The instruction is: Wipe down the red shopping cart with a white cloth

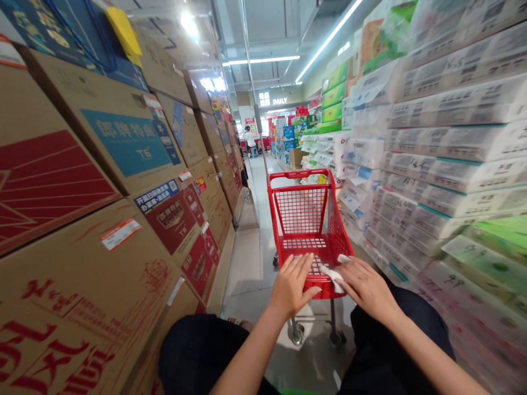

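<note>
Right hand (pixel 361 285): grip partly closed, fingers curled over a white cloth or tissue (pixel 332 277), exact material unclear, at the near edge of the red shopping cart (pixel 315 241). Left hand (pixel 293 285): grip open, empty, fingers extended over the same edge; contact cannot be confirmed. Cart stands upright on the floor (pixel 245 258), between stacked cartons (pixel 119 241) and wrapped packs (pixel 444 164).

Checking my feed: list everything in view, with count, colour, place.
Cart: one, red, centre
Cloth: one, white, in right hand
Cartons: many, mostly brown, stacked left
Bag: blue, upper left, count unclear
Yellow thing: one, beside bag
Wrapped packs: many, white, stacked right
Green packs: several, right
Ceiling lights: several, white, overhead
Sign: one, white letters, far centre
Person: one, white top, distant
Left hand: one, cart's near edge
Right hand: one, same edge
Knees: two, dark-clothed, below
</note>
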`<state>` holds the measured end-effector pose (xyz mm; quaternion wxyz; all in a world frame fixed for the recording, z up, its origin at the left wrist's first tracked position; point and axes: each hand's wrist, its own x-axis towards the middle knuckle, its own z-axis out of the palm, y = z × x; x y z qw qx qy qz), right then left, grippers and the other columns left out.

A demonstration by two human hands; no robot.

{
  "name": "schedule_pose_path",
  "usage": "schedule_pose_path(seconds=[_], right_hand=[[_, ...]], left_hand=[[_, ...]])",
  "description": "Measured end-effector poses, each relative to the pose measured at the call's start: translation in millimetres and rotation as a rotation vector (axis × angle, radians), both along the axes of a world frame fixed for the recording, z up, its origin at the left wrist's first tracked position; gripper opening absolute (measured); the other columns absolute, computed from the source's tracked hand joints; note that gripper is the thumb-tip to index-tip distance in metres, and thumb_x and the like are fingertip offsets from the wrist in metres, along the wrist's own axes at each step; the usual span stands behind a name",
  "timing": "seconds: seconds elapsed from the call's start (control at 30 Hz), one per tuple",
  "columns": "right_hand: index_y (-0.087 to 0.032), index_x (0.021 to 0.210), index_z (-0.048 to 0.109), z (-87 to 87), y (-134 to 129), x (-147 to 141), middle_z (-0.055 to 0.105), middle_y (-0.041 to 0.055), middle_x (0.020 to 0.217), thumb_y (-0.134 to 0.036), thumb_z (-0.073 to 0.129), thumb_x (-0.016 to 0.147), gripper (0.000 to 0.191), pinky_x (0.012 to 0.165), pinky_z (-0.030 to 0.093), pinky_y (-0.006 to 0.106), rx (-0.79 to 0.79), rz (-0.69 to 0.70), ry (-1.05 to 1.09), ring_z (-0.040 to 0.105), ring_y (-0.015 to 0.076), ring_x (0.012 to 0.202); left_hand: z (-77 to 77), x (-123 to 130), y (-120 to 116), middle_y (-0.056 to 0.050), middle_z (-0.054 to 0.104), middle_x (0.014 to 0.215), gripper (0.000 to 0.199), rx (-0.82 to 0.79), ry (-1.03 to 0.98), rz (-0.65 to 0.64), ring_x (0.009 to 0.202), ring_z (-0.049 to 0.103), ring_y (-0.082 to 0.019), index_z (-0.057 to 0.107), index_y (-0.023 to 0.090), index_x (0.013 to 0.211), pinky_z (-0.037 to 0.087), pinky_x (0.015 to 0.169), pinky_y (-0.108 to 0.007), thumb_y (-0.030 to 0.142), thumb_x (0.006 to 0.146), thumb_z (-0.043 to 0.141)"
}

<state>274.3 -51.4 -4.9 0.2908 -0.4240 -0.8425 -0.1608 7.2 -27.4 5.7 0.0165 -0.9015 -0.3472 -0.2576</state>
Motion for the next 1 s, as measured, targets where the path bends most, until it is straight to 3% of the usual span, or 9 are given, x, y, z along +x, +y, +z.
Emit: schedule_pose_path(seconds=[0.2,0.33,0.43,0.5,0.67,0.83,1.0], right_hand=[[-0.022,0.131,0.065,-2.4,-8.4,-31.4,0.073,0.0087,0.120,-0.030,0.052,0.101,0.034,0.108,0.049,0.046,-0.007,0.027,0.013,0.066,0.0249,0.115],[-0.023,0.142,0.056,16.6,-8.5,-40.9,0.071,0.0080,0.127,-0.031,0.048,0.103,0.041,0.110,0.048,0.042,-0.126,0.212,-0.016,0.064,0.0221,0.119],[-0.026,0.138,0.060,33.6,-0.3,-37.7,0.070,0.0061,0.128,-0.034,0.045,0.104,0.037,0.116,0.042,0.042,-0.235,0.331,-0.017,0.062,0.0197,0.123],[-0.026,0.133,0.063,40.0,6.0,-36.5,0.070,0.0049,0.128,-0.033,0.043,0.105,0.035,0.119,0.038,0.043,-0.278,0.337,0.012,0.060,0.0187,0.126],[-0.022,0.123,0.066,32.0,11.5,-55.8,0.073,0.0069,0.119,-0.029,0.042,0.105,0.031,0.118,0.040,0.044,-0.244,0.280,0.108,0.062,0.0183,0.121],[-0.021,0.128,0.063,20.1,12.9,-78.8,0.072,0.0096,0.121,-0.030,0.042,0.105,0.033,0.115,0.043,0.045,-0.182,0.301,0.098,0.063,0.0200,0.121],[-0.022,0.126,0.064,34.2,34.7,-57.9,0.071,0.0080,0.122,-0.036,0.044,0.104,0.033,0.117,0.041,0.043,-0.235,0.399,-0.001,0.063,0.0197,0.121]], left_hand=[[-1.2,-24.7,10.4,-0.003,0.041,0.160,0.070,-0.030,-0.007,0.073,0.147,0.041,-0.023,0.021,0.025,0.162,0.023,0.127,-0.045,0.056,0.103,0.041],[-0.3,-53.9,15.7,-0.003,0.045,0.158,0.066,-0.046,0.001,0.097,0.145,0.043,-0.022,0.024,0.027,0.161,0.025,0.126,-0.045,0.057,0.104,0.037],[-0.3,-72.0,22.0,-0.002,0.045,0.158,0.060,-0.039,-0.006,0.129,0.146,0.043,-0.020,0.027,0.028,0.160,0.025,0.127,-0.045,0.052,0.106,0.034],[-1.7,-76.1,26.9,-0.001,0.045,0.158,0.056,-0.027,-0.023,0.173,0.146,0.043,-0.020,0.030,0.028,0.159,0.025,0.127,-0.045,0.048,0.107,0.033],[-4.9,-44.7,25.5,-0.004,0.053,0.152,0.056,-0.023,-0.082,0.305,0.143,0.046,-0.025,0.036,0.026,0.157,0.028,0.125,-0.050,0.047,0.105,0.038],[-1.7,0.2,2.6,-0.007,0.058,0.146,0.066,-0.078,-0.154,0.108,0.131,0.057,-0.026,0.019,0.024,0.163,0.043,0.114,-0.044,0.049,0.104,0.037],[-0.3,-1.9,0.6,-0.011,0.070,0.126,0.076,-0.105,-0.150,0.132,0.108,0.066,-0.029,0.009,0.019,0.164,0.051,0.098,-0.045,0.045,0.102,0.044]])
